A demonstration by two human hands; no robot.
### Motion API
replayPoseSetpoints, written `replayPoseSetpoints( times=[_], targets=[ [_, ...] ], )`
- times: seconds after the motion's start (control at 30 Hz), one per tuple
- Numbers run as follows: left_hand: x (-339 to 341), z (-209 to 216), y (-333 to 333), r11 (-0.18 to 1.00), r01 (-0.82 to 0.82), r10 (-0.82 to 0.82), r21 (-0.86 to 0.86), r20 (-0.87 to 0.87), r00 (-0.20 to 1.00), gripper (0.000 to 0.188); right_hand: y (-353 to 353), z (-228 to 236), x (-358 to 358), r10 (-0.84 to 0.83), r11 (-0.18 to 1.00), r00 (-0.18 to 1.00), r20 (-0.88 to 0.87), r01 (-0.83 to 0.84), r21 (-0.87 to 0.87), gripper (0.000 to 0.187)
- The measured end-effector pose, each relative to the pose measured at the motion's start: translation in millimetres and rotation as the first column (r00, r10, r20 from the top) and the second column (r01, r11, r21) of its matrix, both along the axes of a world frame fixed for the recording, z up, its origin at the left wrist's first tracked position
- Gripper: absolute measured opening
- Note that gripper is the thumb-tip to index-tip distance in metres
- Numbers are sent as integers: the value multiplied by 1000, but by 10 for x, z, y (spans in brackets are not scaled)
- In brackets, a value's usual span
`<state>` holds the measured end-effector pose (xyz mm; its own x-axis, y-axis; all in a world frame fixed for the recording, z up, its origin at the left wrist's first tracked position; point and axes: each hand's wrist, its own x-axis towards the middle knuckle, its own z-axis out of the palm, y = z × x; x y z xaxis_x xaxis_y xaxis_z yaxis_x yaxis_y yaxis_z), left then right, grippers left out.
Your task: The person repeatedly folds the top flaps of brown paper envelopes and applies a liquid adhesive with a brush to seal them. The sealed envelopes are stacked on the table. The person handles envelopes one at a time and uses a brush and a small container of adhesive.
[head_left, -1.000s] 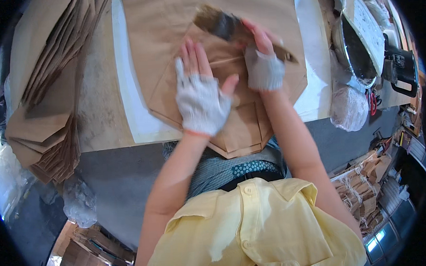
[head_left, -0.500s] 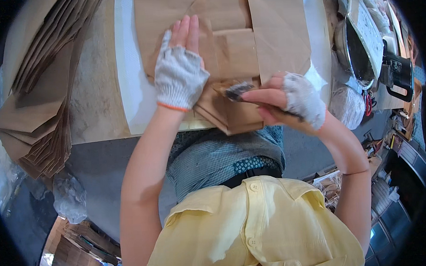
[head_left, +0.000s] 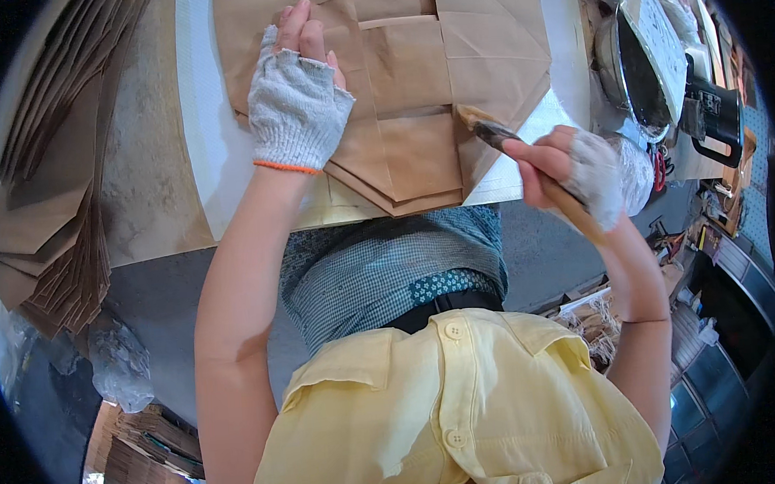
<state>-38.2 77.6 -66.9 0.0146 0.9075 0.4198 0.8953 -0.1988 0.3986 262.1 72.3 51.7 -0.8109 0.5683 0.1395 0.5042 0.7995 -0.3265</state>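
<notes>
Folded brown paper bags (head_left: pixel 406 70) lie in a flat pile on the work table before me. Resting on the left part of the top bag is my left hand (head_left: pixel 301 93), in a white fingerless glove with an orange cuff; its fingers are apart and a little bent, holding nothing. My right hand (head_left: pixel 568 169), gloved alike, is closed round the wooden handle of a brush (head_left: pixel 493 132). The brush's tan bristles touch or hover just over the bag's lower right flap; I cannot tell which.
A fanned stack of brown paper bags (head_left: pixel 48 203) hangs past the table's left edge. White sheeting (head_left: pixel 205 146) lies under the work. At right are a metal bowl (head_left: pixel 613 64), a black mug (head_left: pixel 721 119) and red-handled scissors (head_left: pixel 661 168). A clear plastic bag (head_left: pixel 120 365) is low at left.
My right hand has moved right with the brush, off the bag's bottom fold, which now lies flatter. My left hand has shifted up and left, its fingers more bent. The whole view has shifted slightly.
</notes>
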Motion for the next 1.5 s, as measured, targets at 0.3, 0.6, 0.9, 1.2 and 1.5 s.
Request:
replayPoseSetpoints(
  times=[0.3,0.6,0.9,1.2,1.5],
  targets=[
    [-14,34,-34,999,6,-8,-47,-40,999,41,-226,-2,-188,219,928,963,-159,-256,-273,44],
    [7,-10,26,999,-22,19,-29,-94,995,43,-213,-16,-325,192,905,975,-107,-219,-364,31],
    [8,157,-500,988,12,-29,-155,-105,994,57,-148,123,-358,-231,736,959,-164,63,-674,15],
    [76,122,-596,987,21,-16,-157,30,999,51,669,-472,-965,-856,271,504,-117,244,-931,29],
    [86,153,-581,986,8,3,-164,69,998,51,539,-583,-1326,-287,922,912,-294,180,-342,8]
  ],
)
